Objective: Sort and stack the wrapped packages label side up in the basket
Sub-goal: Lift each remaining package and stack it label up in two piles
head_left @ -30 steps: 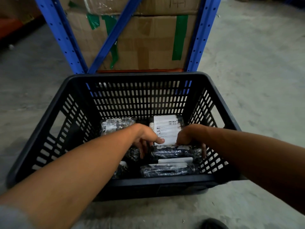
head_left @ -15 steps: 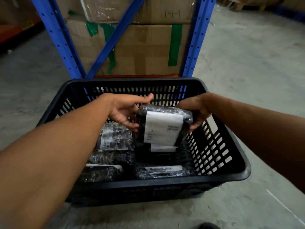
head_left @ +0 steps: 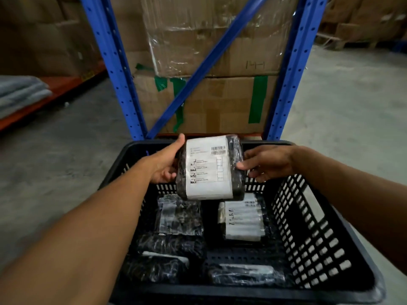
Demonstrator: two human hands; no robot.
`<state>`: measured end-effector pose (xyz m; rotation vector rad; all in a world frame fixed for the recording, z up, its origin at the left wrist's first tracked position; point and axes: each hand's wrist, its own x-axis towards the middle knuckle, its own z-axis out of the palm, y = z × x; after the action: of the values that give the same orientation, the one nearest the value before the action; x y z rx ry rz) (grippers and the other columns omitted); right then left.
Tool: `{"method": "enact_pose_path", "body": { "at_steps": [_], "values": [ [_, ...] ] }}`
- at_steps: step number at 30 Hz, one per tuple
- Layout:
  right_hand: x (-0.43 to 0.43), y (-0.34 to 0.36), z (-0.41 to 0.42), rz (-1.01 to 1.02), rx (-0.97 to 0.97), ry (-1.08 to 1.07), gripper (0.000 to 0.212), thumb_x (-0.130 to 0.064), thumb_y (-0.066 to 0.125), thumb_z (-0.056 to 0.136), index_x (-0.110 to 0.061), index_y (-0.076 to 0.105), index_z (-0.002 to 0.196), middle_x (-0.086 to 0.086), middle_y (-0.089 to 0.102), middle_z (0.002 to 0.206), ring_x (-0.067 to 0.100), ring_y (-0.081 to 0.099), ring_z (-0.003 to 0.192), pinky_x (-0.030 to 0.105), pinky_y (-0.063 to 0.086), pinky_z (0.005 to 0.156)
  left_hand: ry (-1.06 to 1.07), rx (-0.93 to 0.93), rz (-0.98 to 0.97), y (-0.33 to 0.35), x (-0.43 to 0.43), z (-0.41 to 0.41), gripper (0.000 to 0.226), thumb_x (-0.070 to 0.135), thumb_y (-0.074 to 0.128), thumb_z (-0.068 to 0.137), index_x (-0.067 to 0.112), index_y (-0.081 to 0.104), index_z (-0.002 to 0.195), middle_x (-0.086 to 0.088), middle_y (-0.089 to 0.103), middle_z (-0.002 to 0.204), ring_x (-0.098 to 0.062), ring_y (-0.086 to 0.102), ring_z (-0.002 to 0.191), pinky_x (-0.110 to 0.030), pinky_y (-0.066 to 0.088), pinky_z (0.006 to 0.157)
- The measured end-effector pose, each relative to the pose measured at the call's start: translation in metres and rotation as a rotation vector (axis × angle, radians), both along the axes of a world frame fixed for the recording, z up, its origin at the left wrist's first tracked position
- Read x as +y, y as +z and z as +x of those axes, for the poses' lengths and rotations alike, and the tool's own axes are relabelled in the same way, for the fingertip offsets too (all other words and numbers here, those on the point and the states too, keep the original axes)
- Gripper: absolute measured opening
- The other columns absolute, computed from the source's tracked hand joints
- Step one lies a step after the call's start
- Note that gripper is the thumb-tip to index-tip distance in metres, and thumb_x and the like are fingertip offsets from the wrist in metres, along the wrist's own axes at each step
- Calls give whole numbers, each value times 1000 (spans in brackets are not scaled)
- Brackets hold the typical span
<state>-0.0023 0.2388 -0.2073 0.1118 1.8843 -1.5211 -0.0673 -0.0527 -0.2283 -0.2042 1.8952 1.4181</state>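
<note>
I hold a black wrapped package (head_left: 209, 167) with a white label facing me, raised above the far end of the black slotted basket (head_left: 317, 234). My left hand (head_left: 165, 164) grips its left edge, thumb on top. My right hand (head_left: 265, 162) pinches its right edge. Inside the basket lie several more wrapped packages: one with its label up (head_left: 241, 221) at the right, a clear-wrapped dark one (head_left: 179, 214) at the left, and others along the near side (head_left: 244, 275).
The basket stands on a grey concrete floor. Behind it rises a blue metal rack (head_left: 293, 69) with stacked cardboard boxes (head_left: 211, 100) taped green. An orange shelf beam with grey folded material (head_left: 19, 93) is at the far left.
Both hands have lifted the labelled package out of the basket, from the stack up to above the far rim. The view has tilted upward towards the rack.
</note>
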Motion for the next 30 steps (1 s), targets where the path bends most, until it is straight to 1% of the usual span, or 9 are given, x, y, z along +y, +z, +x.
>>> {"method": "enact_pose_path", "body": {
  "at_steps": [2, 5, 7, 9, 13, 18, 21, 26, 30],
  "values": [
    [-10, -9, 1, 116, -42, -14, 28, -30, 77, 69, -18, 66, 92, 1, 63, 94, 14, 59, 76, 30, 54, 68, -137, -44, -121, -3, -2, 8, 70, 89, 62, 46, 28, 76, 80, 6, 68, 71, -8, 40, 48, -17, 25, 36],
    [-15, -20, 6, 121, -169, 7, 38, -32, 75, 70, -13, 67, 102, 8, 64, 105, 29, 65, 90, 46, 53, 86, -329, -81, -210, -8, -4, 20, 65, 46, 92, 40, 21, 73, 98, 1, 69, 98, -12, 55, 73, -24, 44, 57],
    [-18, -29, 12, 154, -206, 38, 44, -33, 75, 74, -13, 64, 111, 12, 63, 118, 35, 65, 98, 49, 53, 87, -362, -112, -173, -12, 3, 26, 56, 23, 87, 61, 9, 70, 113, -10, 71, 113, -27, 67, 97, -41, 57, 75],
    [-22, -38, 17, 210, -194, 26, 35, -26, 75, 81, -13, 64, 111, 13, 61, 120, 32, 65, 95, 50, 54, 86, -343, -107, -142, -14, 17, 30, 47, 10, 77, 78, 2, 62, 122, -16, 70, 118, -35, 67, 106, -56, 56, 85],
    [-16, -54, 23, 265, -221, -87, 24, -12, 70, 87, -10, 63, 109, 12, 65, 104, 26, 63, 85, 44, 56, 72, -288, 49, -194, -28, 54, 39, 50, 6, 75, 81, 4, 51, 126, -15, 65, 124, -34, 66, 107, -59, 53, 89],
    [2, -60, 27, 343, -267, -207, 17, -7, 69, 87, -7, 62, 103, 12, 65, 103, 29, 61, 94, 52, 47, 98, -253, 99, -242, -49, 93, 51, 26, 9, 72, 84, 6, 56, 105, -15, 62, 127, -36, 61, 114, -56, 51, 94],
    [5, -66, 28, 422, -279, -226, 19, -8, 70, 87, -7, 61, 104, 13, 64, 101, 31, 60, 94, 54, 46, 101, -246, 92, -276, -59, 109, 54, 48, 12, 71, 85, 3, 49, 126, -16, 56, 135, -36, 57, 120, -55, 51, 95],
    [1, -80, 19, 534, -269, -209, 53, -12, 68, 89, -3, 48, 137, 20, 54, 137, 40, 51, 126, 59, 41, 105, -253, 111, -353, -80, 120, 52, 46, 13, 70, 86, 4, 50, 126, -14, 58, 132, -32, 59, 114, -48, 51, 96],
    [-3, -97, 13, 565, -270, -201, 56, -13, 66, 91, -4, 44, 141, 19, 51, 142, 40, 50, 128, 58, 43, 103, -286, 55, -390, -90, 123, 49, 41, 8, 67, 88, 3, 53, 126, -12, 60, 129, -34, 58, 116, -52, 53, 92]
  ]
}}
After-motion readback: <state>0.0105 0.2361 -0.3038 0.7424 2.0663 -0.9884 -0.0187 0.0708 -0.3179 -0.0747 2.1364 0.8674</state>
